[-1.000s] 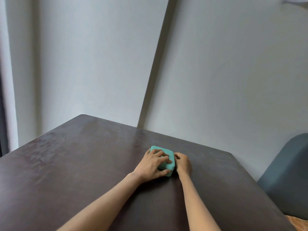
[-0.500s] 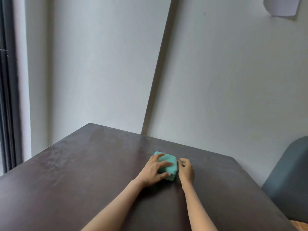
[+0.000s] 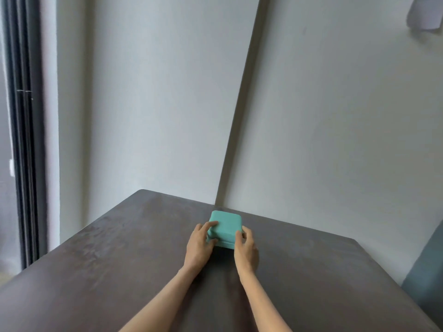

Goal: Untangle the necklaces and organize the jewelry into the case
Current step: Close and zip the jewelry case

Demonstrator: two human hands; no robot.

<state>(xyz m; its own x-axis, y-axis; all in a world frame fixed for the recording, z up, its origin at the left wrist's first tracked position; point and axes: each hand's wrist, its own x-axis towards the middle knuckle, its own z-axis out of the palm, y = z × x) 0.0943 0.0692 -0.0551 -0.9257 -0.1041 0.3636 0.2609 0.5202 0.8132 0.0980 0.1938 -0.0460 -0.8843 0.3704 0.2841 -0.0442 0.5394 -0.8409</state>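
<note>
Case on table, hands flanking it

Both bare forearms reach forward over the surface. The left hand and right hand sit side by side, fingers curled, gripping the same object.

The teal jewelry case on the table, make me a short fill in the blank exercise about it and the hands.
The teal case rests on the dark ____.
The case's lid is ____.
The left hand and right hand ____ the case on either side.

Missing words: table; closed; grip
</note>
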